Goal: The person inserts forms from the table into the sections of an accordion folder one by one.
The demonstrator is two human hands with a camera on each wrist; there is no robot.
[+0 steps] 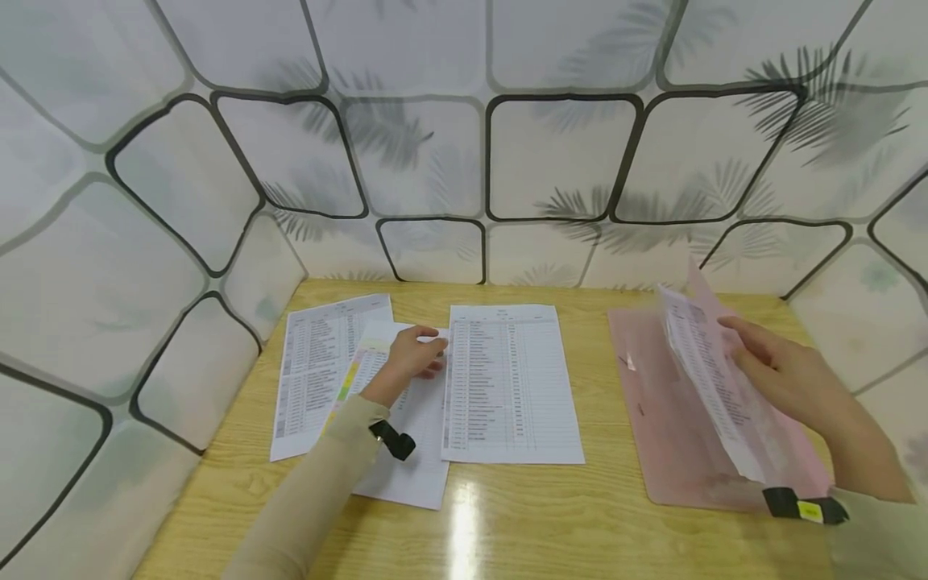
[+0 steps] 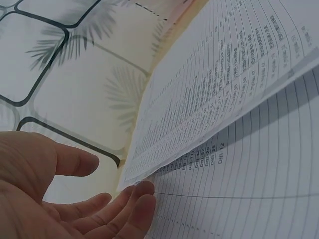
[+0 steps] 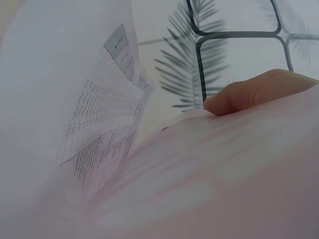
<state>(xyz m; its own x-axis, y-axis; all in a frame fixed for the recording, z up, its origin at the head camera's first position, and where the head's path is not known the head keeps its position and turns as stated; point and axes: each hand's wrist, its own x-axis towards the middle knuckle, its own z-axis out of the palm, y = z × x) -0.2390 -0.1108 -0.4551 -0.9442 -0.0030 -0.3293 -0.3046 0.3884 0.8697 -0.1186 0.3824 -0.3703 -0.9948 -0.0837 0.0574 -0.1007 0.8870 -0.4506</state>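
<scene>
My left hand (image 1: 416, 354) is over a white sheet (image 1: 406, 467) with a coloured column, its fingers loosely bent and the thumb apart. In the left wrist view its fingertips (image 2: 144, 189) are right at the edge of a printed table sheet (image 2: 214, 89), which tilts up over the paper beneath. In the head view that printed sheet (image 1: 507, 387) lies just right of the hand. On the right, my right hand (image 1: 790, 379) grips the raised cover of a pink folder (image 1: 638, 451). Printed paper in a clear sleeve (image 1: 706, 370) stands tilted inside the folder. The right fingers are partly hidden behind the cover in the right wrist view.
Another printed sheet (image 1: 308, 387) lies at the left, partly under the coloured one. The wooden table (image 1: 522, 515) ends at a patterned wall (image 1: 558, 161) behind and at both sides. A stretch of wood separates the papers from the folder.
</scene>
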